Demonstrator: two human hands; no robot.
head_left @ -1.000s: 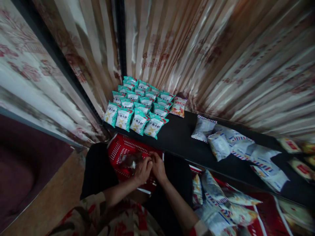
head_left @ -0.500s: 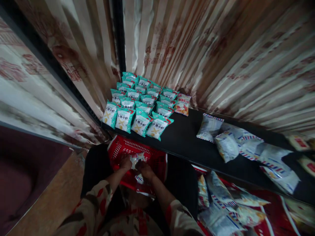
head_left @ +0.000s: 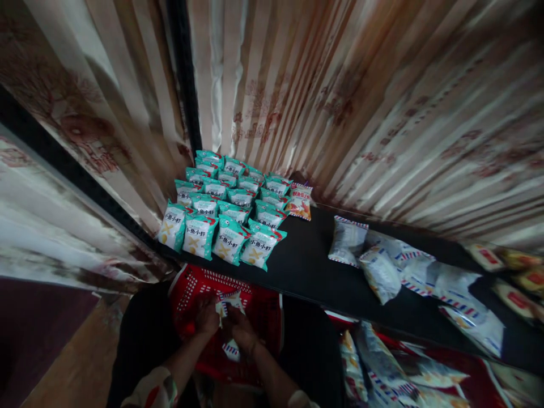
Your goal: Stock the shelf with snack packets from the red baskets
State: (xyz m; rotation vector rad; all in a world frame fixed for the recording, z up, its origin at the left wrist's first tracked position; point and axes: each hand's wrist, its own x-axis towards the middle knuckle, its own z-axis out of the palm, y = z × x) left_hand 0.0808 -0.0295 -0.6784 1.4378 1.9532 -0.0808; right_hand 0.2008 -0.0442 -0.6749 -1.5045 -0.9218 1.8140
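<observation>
My left hand and my right hand are both closed on a small snack bag with a striped edge, held over a red plastic basket between my knees. Their fingers partly cover the bag. Another striped-edge bag shows just below my right hand. Beyond the basket, rows of teal-and-white snack bags stand on a black shelf. One orange-and-white snack bag is at the right end of the back rows.
Several pale bags with striped edges lie along the shelf to the right. Below the shelf, more bags fill a red container. A patterned curtain hangs behind, with a dark upright post at the shelf's corner.
My view has shifted, so the shelf and its bags appear lower and further left. Both hands stay on the bag over the basket, with only slight movement.
</observation>
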